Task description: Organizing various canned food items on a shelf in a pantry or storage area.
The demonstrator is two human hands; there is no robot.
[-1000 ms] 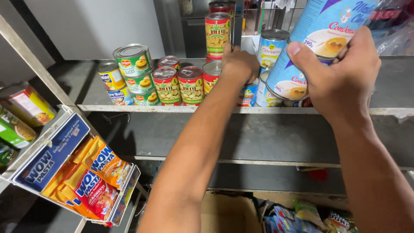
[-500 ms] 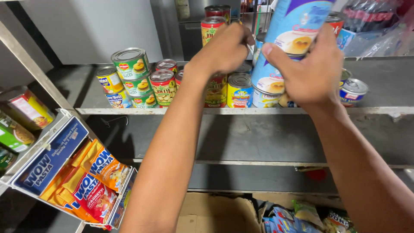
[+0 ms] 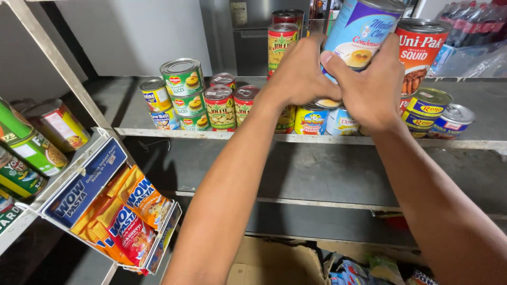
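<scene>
On the grey metal shelf (image 3: 475,143), centre | left hand (image 3: 298,71) and right hand (image 3: 369,84) both clasp tall blue-and-white tin can (image 3: 359,31) | likely heavy, rigid, slick label; hold low on sidewall.

We observe both forearms bare, rising from the lower edge and converging toward upper centre. The left hand (image 3: 298,71) shows its back to us, wrist straight, fingers curled forward and closed in a grip. The right hand (image 3: 372,87) sits just beside it, touching it, thumb raised upward, fingers wrapped and clamped. Both elbows lie out of view below.
</scene>
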